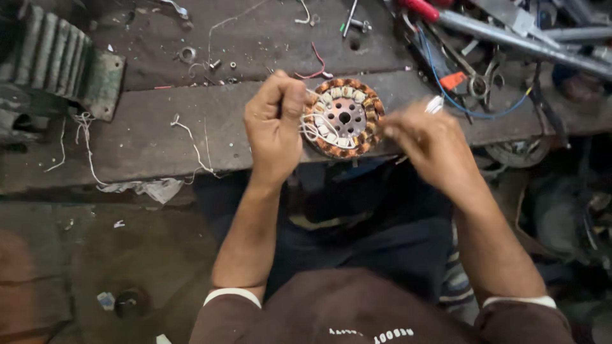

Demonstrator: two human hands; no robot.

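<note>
A round motor stator [344,118], ringed with copper-coloured windings and pale insulating pieces around a metal core with holes, is seen lying flat at the near edge of a dark, worn counter [159,137], just in front of the person's lap, apparently so that both hands can reach it from above. Loose white thread [311,130] is looped across its left side.

The left hand [275,127] is clenched at the stator's left rim, fingers curled inward; the thread seems to be pinched in it, as if kept taut against the windings, though the grip itself is hidden. The right hand [428,141] is blurred just right of the stator, fingers bunched around something small and white; what is grasped cannot be told. Both forearms are stretched forward from brown sleeves with pale cuffs, wrists bent downward.

Further out, a grey ribbed metal block [60,60] rests at the counter's far left corner. Scraps of white string [191,143] and small washers are scattered over the middle. Metal tools and a blue wire [440,83] are heaped at the far right.
</note>
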